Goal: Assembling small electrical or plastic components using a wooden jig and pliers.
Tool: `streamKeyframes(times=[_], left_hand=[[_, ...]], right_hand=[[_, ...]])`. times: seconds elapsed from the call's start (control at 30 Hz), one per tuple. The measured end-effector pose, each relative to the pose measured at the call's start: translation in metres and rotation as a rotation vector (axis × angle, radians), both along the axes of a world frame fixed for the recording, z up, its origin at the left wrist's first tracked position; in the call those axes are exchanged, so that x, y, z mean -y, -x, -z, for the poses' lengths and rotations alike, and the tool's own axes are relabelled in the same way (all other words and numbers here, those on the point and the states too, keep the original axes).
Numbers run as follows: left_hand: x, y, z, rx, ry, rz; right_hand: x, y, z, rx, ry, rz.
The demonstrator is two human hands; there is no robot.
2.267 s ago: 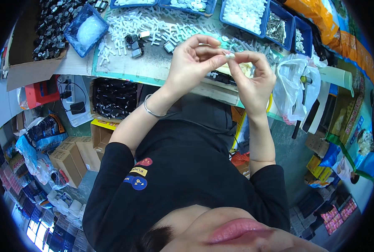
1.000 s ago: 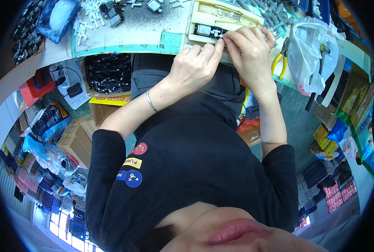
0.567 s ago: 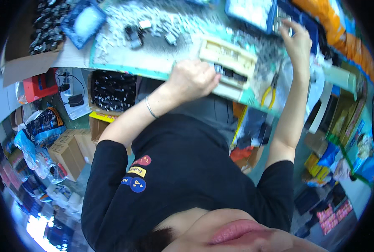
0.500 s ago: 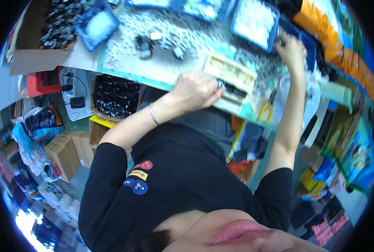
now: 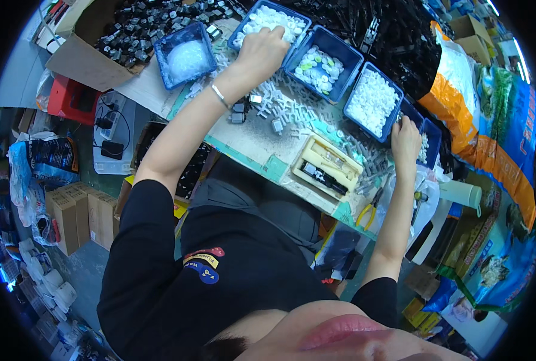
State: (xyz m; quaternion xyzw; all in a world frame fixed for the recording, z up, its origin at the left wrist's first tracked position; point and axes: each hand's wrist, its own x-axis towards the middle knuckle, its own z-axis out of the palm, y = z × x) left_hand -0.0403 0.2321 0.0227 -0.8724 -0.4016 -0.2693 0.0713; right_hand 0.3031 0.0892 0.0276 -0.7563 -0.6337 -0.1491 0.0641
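My left hand (image 5: 262, 55) reaches into a blue bin (image 5: 236, 40) of small white plastic pieces (image 5: 274, 20), its fingers curled down among them. Whatever lies between those fingertips is hidden. At the right, my right hand (image 5: 406, 144) is closed beside a blue bin of white pieces (image 5: 372, 103), its fingertips together on something too small to make out. Between the hands, nearer my body, a cream block-shaped holder (image 5: 334, 157) lies on the bench. A black part with a metallic end (image 5: 323, 176) sits in its front slot, touched by neither hand.
Many grey plastic pieces (image 5: 286, 108) litter the green-edged bench. Another blue bin (image 5: 333, 39) holds white and yellowish discs. At left stand a blue tray (image 5: 183, 57) and a cardboard box (image 5: 87, 57) with black-and-metal parts. Yellow-handled pliers (image 5: 370, 210) lie near the front edge.
My left hand has left the holder and moved up and away into the bin of white pieces, uncovering the black part. My right hand remains by the right-hand bins. The whole view has shifted.
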Motion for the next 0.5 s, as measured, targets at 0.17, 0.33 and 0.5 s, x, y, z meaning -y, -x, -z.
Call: streamKeyframes(times=[0.17, 0.33, 0.5], left_hand=[[-0.018, -0.01, 0.005, -0.121, -0.103, 0.015], [-0.016, -0.008, -0.008, -0.075, -0.151, 0.044], [-0.026, -0.01, -0.005, 0.064, -0.308, 0.13]], right_hand=[[0.008, -0.01, 0.004, -0.328, -0.138, -0.018], [0.013, -0.003, 0.0, -0.664, -0.312, 0.086], [0.023, 0.007, 0.004, -0.904, -0.359, 0.041]])
